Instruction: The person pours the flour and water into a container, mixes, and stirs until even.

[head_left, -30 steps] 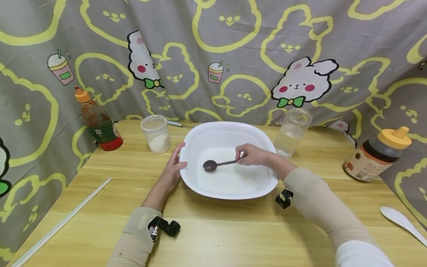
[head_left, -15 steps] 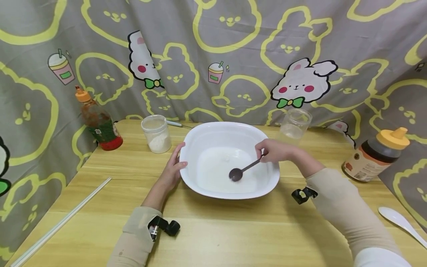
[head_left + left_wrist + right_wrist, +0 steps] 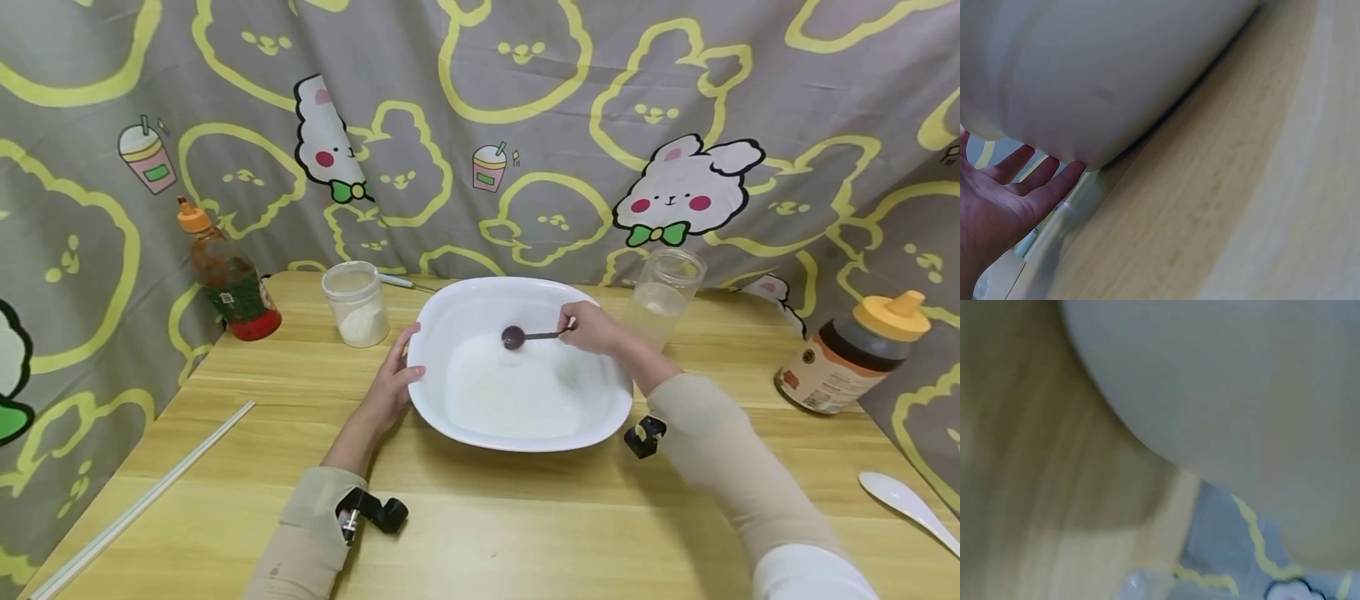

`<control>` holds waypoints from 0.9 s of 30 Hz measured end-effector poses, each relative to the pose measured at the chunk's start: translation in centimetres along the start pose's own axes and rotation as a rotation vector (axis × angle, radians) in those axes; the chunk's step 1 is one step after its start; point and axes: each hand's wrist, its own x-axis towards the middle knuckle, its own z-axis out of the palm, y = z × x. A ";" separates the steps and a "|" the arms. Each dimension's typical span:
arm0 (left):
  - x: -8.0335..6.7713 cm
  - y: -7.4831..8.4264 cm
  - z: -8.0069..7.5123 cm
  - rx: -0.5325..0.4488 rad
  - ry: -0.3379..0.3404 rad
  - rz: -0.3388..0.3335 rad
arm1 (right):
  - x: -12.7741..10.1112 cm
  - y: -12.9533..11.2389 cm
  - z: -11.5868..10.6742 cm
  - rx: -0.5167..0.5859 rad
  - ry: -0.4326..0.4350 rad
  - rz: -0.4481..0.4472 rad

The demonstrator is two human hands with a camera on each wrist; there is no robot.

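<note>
A white oval basin (image 3: 517,443) stands on the wooden table with a shallow milky white layer inside. My left hand (image 3: 392,385) holds its left rim, thumb at the lip and fingers against the outer wall. From the left wrist, those fingers (image 3: 1054,187) press on the underside curve of the basin (image 3: 1097,75). My right hand (image 3: 592,328) pinches the handle of a dark brown spoon (image 3: 513,337), whose round bowl is over the far part of the basin. Only the basin's outer wall (image 3: 1229,387) fills the right wrist view; the right hand is hidden there.
Behind the left hand is a jar of white powder (image 3: 360,321); a blue-handled tool (image 3: 396,281) lies beside it. A glass jar (image 3: 663,296) of cloudy liquid stands behind my right forearm. Sauce bottles (image 3: 240,292) (image 3: 847,358), chopsticks (image 3: 150,496) and a white spoon (image 3: 903,500) lie further out.
The brown spoon has swept from the basin's left to its near right, then up to the far side, with the right hand moving along. The left hand keeps its hold on the rim.
</note>
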 end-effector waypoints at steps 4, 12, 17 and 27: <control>0.0 -0.1 0.1 0.010 0.000 -0.006 | 0.3 -0.6 2.0 0.182 -0.089 0.025; 0.0 0.0 0.1 0.002 0.010 -0.004 | -0.4 -2.6 3.6 0.379 -0.324 0.071; -0.1 -0.1 0.0 -0.002 0.012 -0.005 | -1.3 -2.8 3.0 0.348 -0.476 0.030; -0.1 0.0 0.0 -0.011 0.013 -0.016 | -3.2 -1.3 -2.8 0.093 -0.464 -0.051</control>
